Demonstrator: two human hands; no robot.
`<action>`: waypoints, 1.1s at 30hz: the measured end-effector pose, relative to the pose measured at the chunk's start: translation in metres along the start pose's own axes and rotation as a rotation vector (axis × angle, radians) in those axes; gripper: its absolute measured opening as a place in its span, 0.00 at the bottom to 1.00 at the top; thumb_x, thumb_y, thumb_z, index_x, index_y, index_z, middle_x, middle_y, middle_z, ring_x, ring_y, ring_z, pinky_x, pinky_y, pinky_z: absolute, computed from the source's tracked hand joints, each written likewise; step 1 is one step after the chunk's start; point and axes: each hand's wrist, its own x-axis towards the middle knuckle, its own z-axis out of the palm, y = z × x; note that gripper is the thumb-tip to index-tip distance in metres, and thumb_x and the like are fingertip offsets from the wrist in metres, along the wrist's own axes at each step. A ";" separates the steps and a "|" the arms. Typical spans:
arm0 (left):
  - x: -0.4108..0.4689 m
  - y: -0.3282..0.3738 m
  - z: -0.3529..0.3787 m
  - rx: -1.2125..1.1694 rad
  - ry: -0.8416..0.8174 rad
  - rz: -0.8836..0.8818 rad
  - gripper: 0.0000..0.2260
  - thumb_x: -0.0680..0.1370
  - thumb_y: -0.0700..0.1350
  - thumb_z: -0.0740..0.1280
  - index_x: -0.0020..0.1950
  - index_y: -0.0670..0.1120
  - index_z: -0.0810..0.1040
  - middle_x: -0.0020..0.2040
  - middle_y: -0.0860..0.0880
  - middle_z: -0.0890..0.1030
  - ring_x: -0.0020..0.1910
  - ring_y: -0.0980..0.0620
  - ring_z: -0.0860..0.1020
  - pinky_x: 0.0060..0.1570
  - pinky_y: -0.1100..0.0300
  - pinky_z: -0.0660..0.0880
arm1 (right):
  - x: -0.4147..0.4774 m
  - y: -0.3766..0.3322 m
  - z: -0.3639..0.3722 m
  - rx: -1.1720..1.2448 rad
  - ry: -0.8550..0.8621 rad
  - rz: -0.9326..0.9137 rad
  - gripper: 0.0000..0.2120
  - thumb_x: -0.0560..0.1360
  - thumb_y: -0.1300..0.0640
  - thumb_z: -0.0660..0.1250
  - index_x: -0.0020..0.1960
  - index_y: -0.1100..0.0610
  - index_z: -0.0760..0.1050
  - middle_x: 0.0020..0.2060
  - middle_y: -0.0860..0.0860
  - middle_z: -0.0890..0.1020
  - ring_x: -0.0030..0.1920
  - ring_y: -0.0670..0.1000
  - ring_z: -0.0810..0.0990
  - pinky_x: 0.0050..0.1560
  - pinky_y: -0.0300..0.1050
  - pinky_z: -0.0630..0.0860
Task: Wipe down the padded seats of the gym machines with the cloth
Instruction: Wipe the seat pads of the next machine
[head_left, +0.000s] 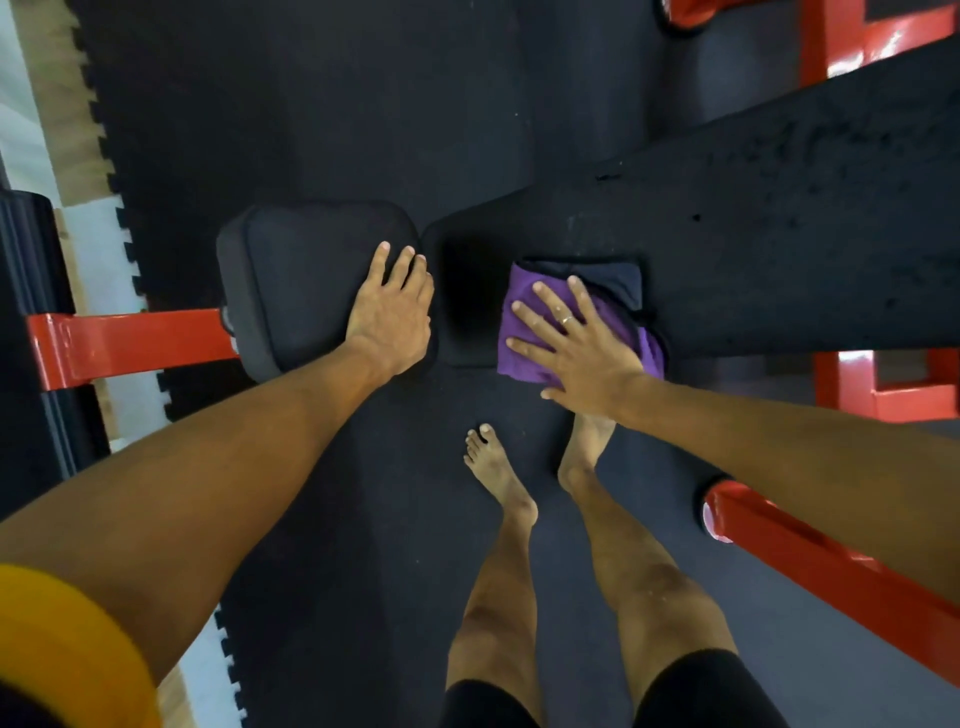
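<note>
A black padded seat (306, 280) lies left of centre, and a long worn black bench pad (753, 228) runs off to the upper right beside it. My left hand (392, 312) rests flat on the right edge of the seat, fingers straight. A purple cloth (519, 306) with a dark folded part lies on the near end of the bench pad. My right hand (576, 340) presses down on the cloth with its fingers spread, a ring on one finger.
Red steel frame parts stick out at the left (130, 343), lower right (810, 566) and upper right (857, 41). My bare feet (493, 467) stand on black rubber floor tiles (311, 104). A dark machine (26, 338) stands at the far left.
</note>
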 end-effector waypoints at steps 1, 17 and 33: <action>0.003 -0.002 0.000 -0.008 0.004 0.002 0.29 0.85 0.56 0.50 0.82 0.42 0.54 0.82 0.42 0.55 0.82 0.42 0.50 0.79 0.38 0.44 | 0.012 -0.001 -0.002 -0.016 -0.007 -0.022 0.40 0.81 0.32 0.52 0.83 0.47 0.37 0.80 0.59 0.34 0.77 0.70 0.30 0.72 0.77 0.30; 0.042 -0.003 0.006 0.016 -0.007 -0.042 0.31 0.85 0.58 0.44 0.82 0.41 0.52 0.83 0.39 0.47 0.82 0.39 0.43 0.78 0.37 0.40 | 0.047 0.064 -0.030 0.037 -0.028 0.034 0.34 0.83 0.35 0.44 0.83 0.46 0.38 0.81 0.58 0.36 0.79 0.69 0.33 0.74 0.75 0.33; 0.108 0.022 -0.014 -1.066 0.128 -0.099 0.29 0.86 0.56 0.52 0.83 0.44 0.49 0.83 0.47 0.52 0.82 0.49 0.50 0.78 0.52 0.50 | 0.067 0.148 -0.059 0.198 -0.058 0.308 0.32 0.83 0.34 0.46 0.82 0.46 0.53 0.76 0.57 0.67 0.73 0.66 0.67 0.72 0.66 0.61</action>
